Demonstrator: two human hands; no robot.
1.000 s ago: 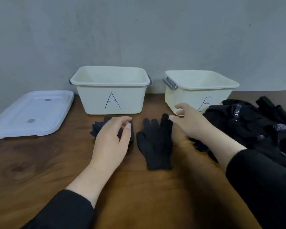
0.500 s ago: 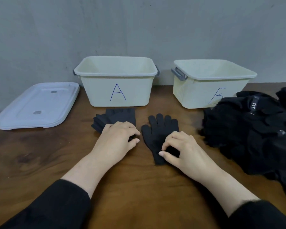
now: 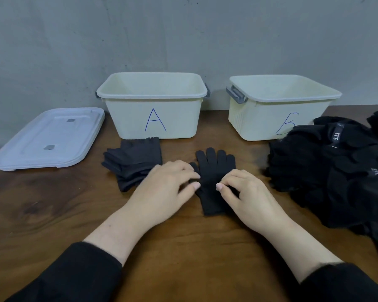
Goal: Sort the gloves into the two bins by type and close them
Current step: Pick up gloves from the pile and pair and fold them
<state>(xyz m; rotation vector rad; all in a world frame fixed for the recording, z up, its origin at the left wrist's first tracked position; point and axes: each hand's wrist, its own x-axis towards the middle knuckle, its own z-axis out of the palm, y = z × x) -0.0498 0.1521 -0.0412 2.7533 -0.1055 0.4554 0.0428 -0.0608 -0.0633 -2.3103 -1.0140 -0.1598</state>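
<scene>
**Both hands on one black glove, bins open behind**

Head view: a black knit glove (image 3: 214, 179) lies flat on the wooden table (image 3: 52, 214), its fingers pointing away from the person, between the two hands. The left hand (image 3: 164, 188) has its fingers curled, the tips touching the glove's left edge near its thumb. The right hand (image 3: 242, 192) pinches the glove's right side between thumb and bent fingers.

Just beyond the left hand and to its left sits a small stack of dark grey gloves (image 3: 133, 164), partly covered by the hand's knuckles. Behind the stack stands bin A (image 3: 153, 105), open. Beyond the right hand stands bin B (image 3: 279, 110), also open, its front corner hidden by a large heap of black gloves (image 3: 336, 175) lying to the right of that hand. Far left of the left hand, white lids (image 3: 48, 138) rest stacked on the table.
</scene>
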